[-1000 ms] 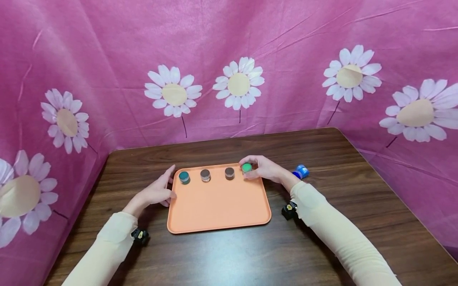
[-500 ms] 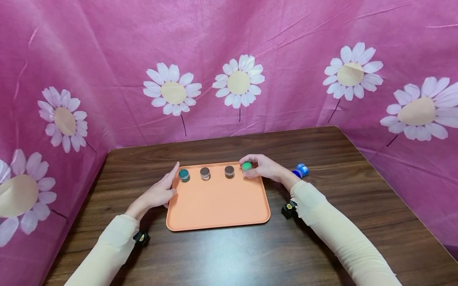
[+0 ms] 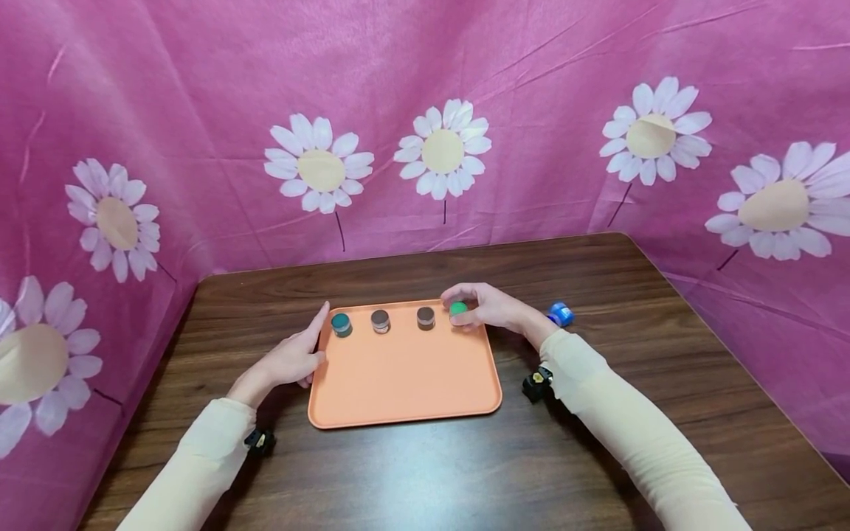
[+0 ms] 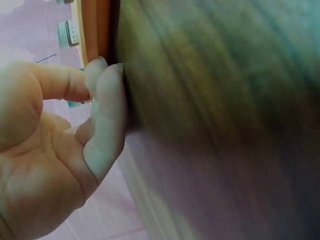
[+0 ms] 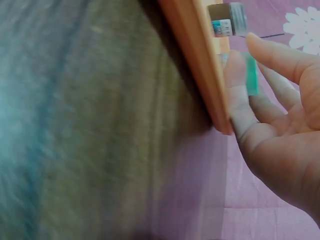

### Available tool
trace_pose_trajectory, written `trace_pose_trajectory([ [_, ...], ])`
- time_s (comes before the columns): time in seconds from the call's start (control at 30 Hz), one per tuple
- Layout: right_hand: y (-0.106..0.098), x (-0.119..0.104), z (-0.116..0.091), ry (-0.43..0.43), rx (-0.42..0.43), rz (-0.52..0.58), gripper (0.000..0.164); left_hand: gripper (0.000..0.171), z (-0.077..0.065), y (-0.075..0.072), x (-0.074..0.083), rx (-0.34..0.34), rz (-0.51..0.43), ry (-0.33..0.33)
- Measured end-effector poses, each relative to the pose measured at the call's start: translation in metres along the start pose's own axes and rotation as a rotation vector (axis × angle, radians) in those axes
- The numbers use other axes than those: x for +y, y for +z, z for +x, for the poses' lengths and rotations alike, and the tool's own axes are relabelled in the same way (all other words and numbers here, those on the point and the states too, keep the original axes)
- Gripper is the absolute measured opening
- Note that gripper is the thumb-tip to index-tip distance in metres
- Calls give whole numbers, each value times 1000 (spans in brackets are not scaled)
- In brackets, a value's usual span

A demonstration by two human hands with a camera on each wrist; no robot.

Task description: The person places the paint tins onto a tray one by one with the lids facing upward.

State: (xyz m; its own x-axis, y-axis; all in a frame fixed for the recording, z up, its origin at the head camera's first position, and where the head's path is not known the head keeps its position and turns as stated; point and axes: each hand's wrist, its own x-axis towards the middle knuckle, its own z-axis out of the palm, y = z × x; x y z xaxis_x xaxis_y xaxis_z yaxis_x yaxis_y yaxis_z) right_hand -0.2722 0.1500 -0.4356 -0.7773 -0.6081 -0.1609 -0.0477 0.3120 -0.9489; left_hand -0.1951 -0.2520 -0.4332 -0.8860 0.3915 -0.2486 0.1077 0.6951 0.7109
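An orange tray point(image 3: 405, 376) lies on the wooden table. My left hand point(image 3: 285, 361) is at its left edge, thumb on the rim and fingers curled against the side, as the left wrist view shows. At the tray's far right corner, my right hand point(image 3: 490, 306) holds a small green-lidded jar point(image 3: 458, 308) between thumb and fingers, which hide part of it. Along the tray's far side stand a teal-lidded jar point(image 3: 341, 324) and two brown-topped jars, a left one point(image 3: 381, 321) and a right one point(image 3: 426, 318). These three jars are upright and apart from one another.
A small blue bottle-like object point(image 3: 561, 315) lies on the table point(image 3: 598, 280) to the tray's right, beside my right forearm. A pink cloth point(image 3: 518, 59) printed with white flowers hangs behind the table and along both sides.
My left hand has settled closer against the tray's left edge. My right hand stays at the green-lidded jar, shifting only slightly. The other jars keep their places on the tray.
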Motion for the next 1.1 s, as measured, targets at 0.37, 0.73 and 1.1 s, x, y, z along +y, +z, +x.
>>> trace_pose_trajectory([
  [0.37,-43,-13,-33,-7,57,-21,49,87,-1,-2,-6,-29,-66,41],
  [0.73,-108,-1,-94,89,175,-177,45,83,1,-2,-1,-4,43,48],
  [1.1,-130,43,-133,248,69,-155,67,84,2,-3,-5,-40,-20,66],
])
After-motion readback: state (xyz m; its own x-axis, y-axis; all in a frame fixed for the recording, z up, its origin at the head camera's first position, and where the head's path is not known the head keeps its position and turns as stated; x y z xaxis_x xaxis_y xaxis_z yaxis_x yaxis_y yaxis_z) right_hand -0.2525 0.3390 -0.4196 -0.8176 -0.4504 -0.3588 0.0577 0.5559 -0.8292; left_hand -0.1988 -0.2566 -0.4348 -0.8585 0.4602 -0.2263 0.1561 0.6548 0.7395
